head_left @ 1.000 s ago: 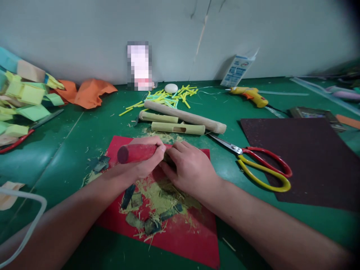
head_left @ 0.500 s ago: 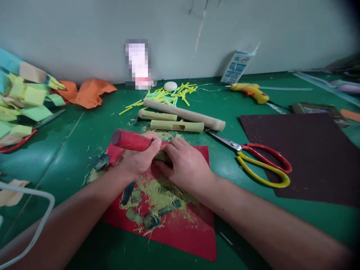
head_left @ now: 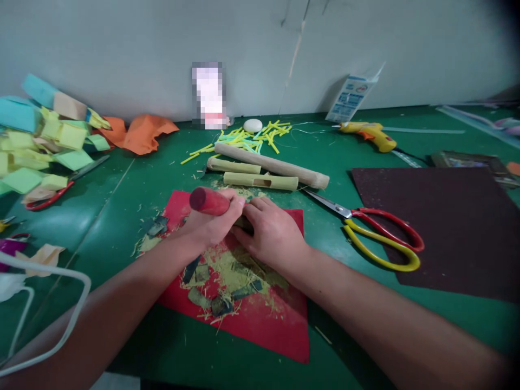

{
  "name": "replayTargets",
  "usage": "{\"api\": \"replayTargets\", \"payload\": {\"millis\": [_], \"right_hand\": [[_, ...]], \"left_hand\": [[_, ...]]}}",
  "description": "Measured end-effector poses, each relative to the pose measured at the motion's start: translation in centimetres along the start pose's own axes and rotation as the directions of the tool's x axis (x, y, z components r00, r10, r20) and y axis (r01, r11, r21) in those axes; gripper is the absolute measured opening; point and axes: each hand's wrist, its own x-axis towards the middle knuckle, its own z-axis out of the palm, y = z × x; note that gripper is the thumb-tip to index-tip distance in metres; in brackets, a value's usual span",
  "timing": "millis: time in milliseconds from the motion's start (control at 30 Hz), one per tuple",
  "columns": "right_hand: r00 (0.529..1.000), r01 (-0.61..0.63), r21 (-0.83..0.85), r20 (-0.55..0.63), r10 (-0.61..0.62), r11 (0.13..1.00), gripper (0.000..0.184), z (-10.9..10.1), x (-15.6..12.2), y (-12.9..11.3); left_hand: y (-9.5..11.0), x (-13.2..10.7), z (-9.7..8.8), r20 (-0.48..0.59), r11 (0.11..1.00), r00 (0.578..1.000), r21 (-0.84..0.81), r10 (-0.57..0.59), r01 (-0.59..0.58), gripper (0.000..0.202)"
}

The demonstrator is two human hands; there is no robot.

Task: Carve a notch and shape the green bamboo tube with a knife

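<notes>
My left hand [head_left: 207, 225] is wrapped round the red handle [head_left: 207, 201] of a tool whose working end is hidden between my hands. My right hand [head_left: 272, 235] is closed over a small bamboo piece [head_left: 244, 222] and presses it down on the red sheet [head_left: 264, 325]. Pale green shavings and dark bark chips [head_left: 221, 279] lie on the sheet just below my hands.
Beyond my hands lie two bamboo tubes [head_left: 260, 180] and a long wooden stick [head_left: 272, 165], with yellow strips [head_left: 247, 138] behind. Red-and-yellow scissors [head_left: 377, 238], a dark sheet [head_left: 442, 227] and a yellow glue gun [head_left: 371, 134] are to the right. Folded coloured papers [head_left: 44, 146] pile at the left.
The red handle first swung out to the left and tilted up, then came back in toward my hands. My right hand has stayed over the bamboo piece.
</notes>
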Motion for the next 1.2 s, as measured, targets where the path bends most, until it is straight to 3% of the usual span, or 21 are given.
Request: {"api": "replayTargets", "payload": {"millis": [167, 400, 600, 800, 1100, 1200], "right_hand": [[1.0, 0.009, -0.017, 0.008, -0.009, 1.0, 0.02, 0.0, 0.1, 0.1], [1.0, -0.003, 0.019, -0.008, 0.003, 1.0, 0.021, -0.1, 0.2, 0.1], [1.0, -0.01, 0.03, 0.024, 0.009, 1.0, 0.021, -0.2, 0.2, 0.2], [0.999, -0.038, 0.055, 0.034, 0.036, 0.998, 0.02, -0.4, 0.3, 0.3], [0.997, -0.075, 0.126, 0.037, 0.071, 0.989, 0.023, -0.8, 0.6, 0.5], [0.997, -0.079, 0.139, 0.034, 0.075, 0.987, 0.02, -0.8, 0.6, 0.5]], "left_hand": [[-0.1, 0.3, 0.3, -0.092, 0.995, 0.991, -0.017, -0.102, 0.101, 0.025], [-0.1, 0.7, 0.9, -0.103, 1.0, 0.995, -0.014, 0.01, -0.011, 0.024], [-0.9, 0.6, 2.1, -0.242, 0.993, 0.969, -0.119, -0.047, 0.018, 0.032], [-0.9, 0.8, 1.8, -0.203, 0.994, 0.979, -0.107, 0.004, -0.026, 0.036], [-1.3, 0.4, 1.9, -0.152, 0.973, 0.988, -0.231, -0.027, -0.009, 0.033], [-1.3, 0.4, 2.1, -0.242, 0.975, 0.97, -0.219, -0.009, -0.046, 0.031]]}}
